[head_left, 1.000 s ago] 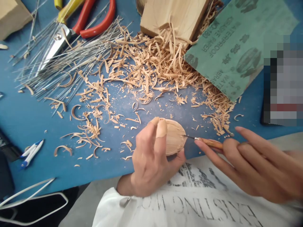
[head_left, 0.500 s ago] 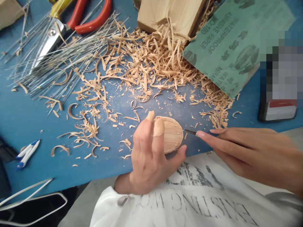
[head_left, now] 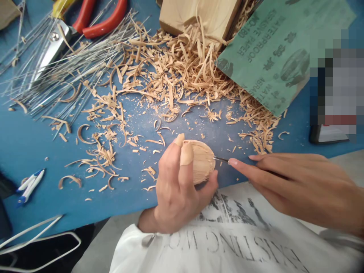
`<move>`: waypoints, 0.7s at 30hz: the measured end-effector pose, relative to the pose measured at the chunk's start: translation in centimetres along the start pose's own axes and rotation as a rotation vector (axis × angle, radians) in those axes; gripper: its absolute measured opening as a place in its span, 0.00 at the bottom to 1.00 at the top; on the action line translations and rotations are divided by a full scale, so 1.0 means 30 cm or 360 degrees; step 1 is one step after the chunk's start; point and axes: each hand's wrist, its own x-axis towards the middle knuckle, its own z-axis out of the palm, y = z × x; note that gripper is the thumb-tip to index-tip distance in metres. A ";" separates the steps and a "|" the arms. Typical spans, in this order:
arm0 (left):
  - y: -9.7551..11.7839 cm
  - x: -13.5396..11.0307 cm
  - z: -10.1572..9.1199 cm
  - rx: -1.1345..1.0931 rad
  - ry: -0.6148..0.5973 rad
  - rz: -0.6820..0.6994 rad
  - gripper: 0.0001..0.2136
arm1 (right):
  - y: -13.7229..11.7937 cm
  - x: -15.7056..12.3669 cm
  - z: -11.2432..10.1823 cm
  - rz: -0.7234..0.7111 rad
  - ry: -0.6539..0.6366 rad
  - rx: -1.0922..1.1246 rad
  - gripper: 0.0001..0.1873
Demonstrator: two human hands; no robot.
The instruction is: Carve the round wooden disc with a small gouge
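Note:
An oval piece of carved wood (head_left: 202, 161) with a raised rim and a grooved face rests near the front edge of the blue table. My left hand (head_left: 179, 182) grips it, fingers over its left side and thumb at its lower right. Two of those fingertips wear tan coverings. My right hand (head_left: 290, 182) is closed around a thin carving tool (head_left: 221, 159); only its narrow metal shaft shows, and the handle is hidden in the palm. The tool's tip meets the right rim of the wood.
Wood shavings (head_left: 182, 76) spread behind the piece, against a wooden block (head_left: 199, 17). Green sandpaper (head_left: 264, 53) lies at back right. Red-handled snips (head_left: 51, 49) sit among metal wires (head_left: 85, 64) at back left. A blue-and-white pen-like object (head_left: 31, 185) lies left.
My right hand has moved slightly left, bringing the tool's tip from just beside the wood onto its rim. My left hand keeps its hold; the whole view has shifted a little.

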 end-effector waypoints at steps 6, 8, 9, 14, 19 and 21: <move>-0.002 -0.002 0.003 0.0050 0.0042 -0.0014 0.57 | 0.004 -0.007 0.004 -0.0019 -0.0018 -0.0028 0.34; -0.001 -0.004 0.004 0.0044 0.0048 -0.0019 0.57 | 0.002 -0.011 0.002 -0.0060 -0.0048 -0.0039 0.36; -0.001 -0.005 0.004 0.0040 0.0052 -0.0019 0.56 | -0.002 -0.012 -0.001 -0.0068 -0.0065 -0.0040 0.37; -0.001 -0.008 0.005 0.0048 0.0056 -0.0037 0.55 | -0.043 0.009 -0.041 0.0024 -0.0094 -0.0128 0.38; -0.002 -0.008 0.008 0.0090 0.0064 0.0004 0.54 | -0.055 0.058 -0.085 -0.0123 -0.0156 -0.0269 0.32; -0.002 -0.007 0.008 0.0086 0.0052 -0.0001 0.52 | -0.049 0.072 -0.094 -0.0142 -0.0213 -0.0273 0.33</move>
